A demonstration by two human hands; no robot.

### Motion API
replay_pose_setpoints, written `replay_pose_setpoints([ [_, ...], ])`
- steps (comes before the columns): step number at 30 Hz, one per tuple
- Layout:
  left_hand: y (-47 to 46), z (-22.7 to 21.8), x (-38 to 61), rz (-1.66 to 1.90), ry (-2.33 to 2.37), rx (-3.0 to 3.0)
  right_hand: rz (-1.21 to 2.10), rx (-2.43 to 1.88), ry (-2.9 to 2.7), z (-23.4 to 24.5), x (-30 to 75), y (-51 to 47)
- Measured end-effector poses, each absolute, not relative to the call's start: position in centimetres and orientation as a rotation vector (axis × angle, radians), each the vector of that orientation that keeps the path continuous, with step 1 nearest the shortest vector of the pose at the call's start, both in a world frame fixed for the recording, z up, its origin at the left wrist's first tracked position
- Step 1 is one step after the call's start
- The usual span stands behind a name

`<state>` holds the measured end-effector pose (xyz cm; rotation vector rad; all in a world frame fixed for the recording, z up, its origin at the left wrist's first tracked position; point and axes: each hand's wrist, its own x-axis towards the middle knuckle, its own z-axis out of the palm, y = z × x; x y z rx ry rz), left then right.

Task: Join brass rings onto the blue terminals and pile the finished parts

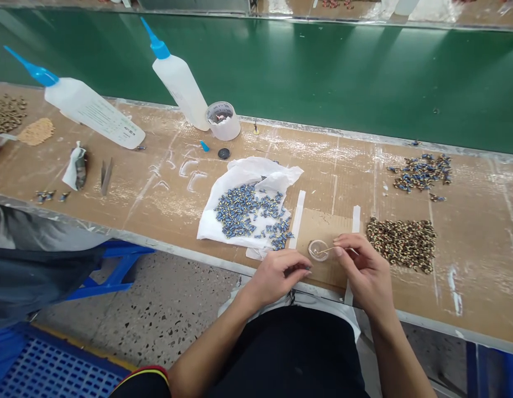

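My right hand point(366, 271) pinches a thin wooden stick, like a toothpick point(328, 250), whose tip reaches into a small clear round dish point(318, 257). To the left of that dish, my left hand point(277, 273) is closed with thumb and forefinger together. A speck of blue shows at its fingertips, too small to make out. Just beyond the left hand, many tiny blue and yellow pieces point(235, 213) lie on a crumpled white sheet point(209, 224). Beside my right hand is a dense patch of small brown and gold pieces point(401, 246).
Farther right lies another heap of blue pieces point(424, 172). Two white squeeze bottles point(94, 113) with blue nozzles and a tape roll point(223, 121) stand at the back left. Tweezers point(106, 177) lie on the cardboard-covered bench point(157, 204). A green belt point(302, 77) runs behind.
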<state>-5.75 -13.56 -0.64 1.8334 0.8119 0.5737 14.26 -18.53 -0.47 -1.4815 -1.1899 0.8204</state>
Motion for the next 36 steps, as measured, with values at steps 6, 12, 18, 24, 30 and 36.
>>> replay_pose_setpoints([
  [6, -13.8, -0.7, -5.4, 0.565, 0.845, 1.868, 0.864, -1.330, -0.718, -1.6, 13.0, -20.3],
  [12, -14.0, -0.8, -5.1, 0.575, 0.856, 1.901, 0.845, -1.306, -0.719, -2.5, 12.0, -21.0],
  [18, -14.0, -0.8, -4.7, 0.550, 0.886, 1.958, 0.813, -1.349, -0.841, -2.3, 12.0, -21.0],
  [24, -14.0, -0.8, -4.7, 0.553, 0.856, 1.974, 0.832, -1.377, -0.892, -1.9, 11.9, -21.1],
  [30, -14.1, -0.6, -4.6, 0.571, 0.863, 1.967, 0.821, -1.398, -0.920, -1.9, 11.9, -21.0],
  [36, -14.1, -0.8, -4.7, 0.591, 0.853, 1.970, 0.795, -1.405, -0.983, -2.1, 12.0, -21.2],
])
